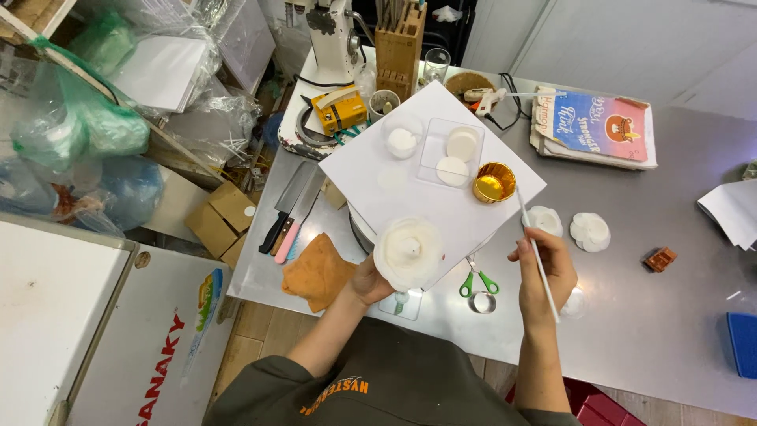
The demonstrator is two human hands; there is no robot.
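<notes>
Head view: left hand (369,282) fingers cup a white layered flower (408,252) at the white board's (371,170) near edge. Right hand (546,272) pinches a thin white stick (537,254) right of the board. Gold cup (494,182) on the board, green scissors (478,282) below it, knives (290,211) left. Steel table (670,315).

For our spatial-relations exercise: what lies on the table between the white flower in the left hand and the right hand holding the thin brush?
In the head view, green-handled scissors lie between the white flower and the right hand, beside the white board's edge.

White paper flower (408,252), gold cup (494,182), green-handled scissors (478,280), orange cloth (318,272), white board (371,170).
</notes>
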